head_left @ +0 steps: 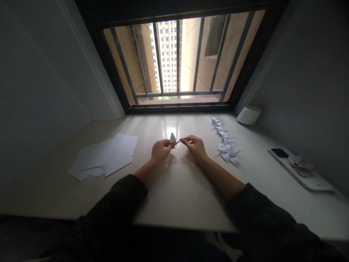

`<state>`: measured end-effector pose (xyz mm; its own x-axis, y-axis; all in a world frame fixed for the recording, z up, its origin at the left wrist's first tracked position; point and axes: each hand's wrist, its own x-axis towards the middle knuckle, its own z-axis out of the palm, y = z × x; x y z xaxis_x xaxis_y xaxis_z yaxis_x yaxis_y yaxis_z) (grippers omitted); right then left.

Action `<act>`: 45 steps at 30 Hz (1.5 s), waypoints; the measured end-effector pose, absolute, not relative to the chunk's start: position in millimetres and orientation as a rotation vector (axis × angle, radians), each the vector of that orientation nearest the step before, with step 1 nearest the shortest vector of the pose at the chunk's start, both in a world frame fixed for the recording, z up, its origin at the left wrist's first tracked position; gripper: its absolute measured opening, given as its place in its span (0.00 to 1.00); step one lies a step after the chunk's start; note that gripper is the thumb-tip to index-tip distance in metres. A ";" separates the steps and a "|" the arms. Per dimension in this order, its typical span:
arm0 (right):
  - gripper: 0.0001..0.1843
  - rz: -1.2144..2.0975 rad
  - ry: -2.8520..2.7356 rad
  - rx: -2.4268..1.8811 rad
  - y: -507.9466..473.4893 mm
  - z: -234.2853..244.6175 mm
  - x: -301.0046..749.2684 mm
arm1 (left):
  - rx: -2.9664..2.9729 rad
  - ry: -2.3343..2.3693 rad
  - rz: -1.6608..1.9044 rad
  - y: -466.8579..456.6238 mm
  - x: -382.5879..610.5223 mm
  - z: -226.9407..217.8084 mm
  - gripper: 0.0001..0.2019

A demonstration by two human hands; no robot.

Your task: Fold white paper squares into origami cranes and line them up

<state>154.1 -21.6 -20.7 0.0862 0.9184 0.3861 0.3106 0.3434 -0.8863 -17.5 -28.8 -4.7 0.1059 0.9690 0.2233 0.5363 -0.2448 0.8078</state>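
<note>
A small folded white paper piece [173, 138] is held just above the pale tabletop [177, 189], in the middle. My left hand [161, 150] pinches its left side with fingers closed. My right hand [194, 145] pinches a thin pointed end of the same piece from the right. Both forearms in dark sleeves reach in from the near edge.
A loose stack of white paper sheets [105, 156] lies to the left. A row of several finished folded paper cranes [225, 140] runs along the right. A white cylinder [249, 114] stands at the back right, a phone on a tray [298, 167] at the far right. A barred window [177, 58] is ahead.
</note>
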 end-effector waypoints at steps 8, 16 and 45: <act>0.14 0.745 -1.435 -1.208 -14.9 -28.7 154.6 | 1.907 1.533 0.983 -29.4 -17.3 -0.7 0.10; 0.17 0.713 -1.408 -1.242 -16.6 -23.3 156.1 | 1.898 1.542 0.978 -30.7 -16.9 2.5 0.11; 0.18 0.678 -1.459 -1.200 -13.6 -27.8 154.6 | 1.855 1.463 1.040 -31.1 -16.2 -0.8 0.13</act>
<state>154.6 -13.6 -27.8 0.0859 0.9244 0.3716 0.3120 0.3292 -0.8912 -16.2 -31.1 -0.8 0.1066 0.9665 0.2333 0.5384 -0.2534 0.8037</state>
